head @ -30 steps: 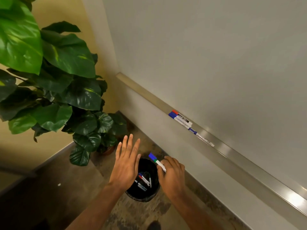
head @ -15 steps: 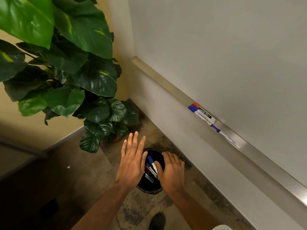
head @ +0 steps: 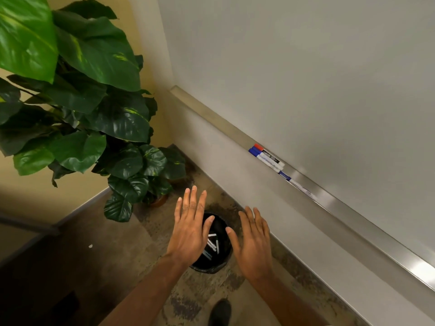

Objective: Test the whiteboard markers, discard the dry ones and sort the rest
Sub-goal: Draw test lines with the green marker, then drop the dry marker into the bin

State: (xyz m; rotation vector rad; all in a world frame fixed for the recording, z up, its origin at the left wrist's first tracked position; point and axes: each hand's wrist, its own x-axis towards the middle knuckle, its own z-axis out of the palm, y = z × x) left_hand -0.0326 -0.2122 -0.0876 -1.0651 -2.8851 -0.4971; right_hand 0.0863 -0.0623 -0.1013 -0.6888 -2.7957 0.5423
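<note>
Both hands hover empty with fingers straight and spread: the left hand (head: 188, 234) and the right hand (head: 253, 245) over either side of the round black waste bin (head: 220, 267), where several white-barrelled markers (head: 213, 243) lie heaped between the two thumbs. On the long silver metal tray (head: 211, 116) under the whiteboard (head: 306, 78), well apart from the hands, a red-capped marker (head: 268, 153) and a blue-capped marker (head: 263, 158) lie side by side — a third blue-ended marker (head: 297, 185) just beyond them

I had open room over the bin (head: 208, 269) between left hand (head: 190, 234) and right hand (head: 253, 245); plant (head: 113, 118) crowded the left, tray (head: 334, 204) the right.
</note>
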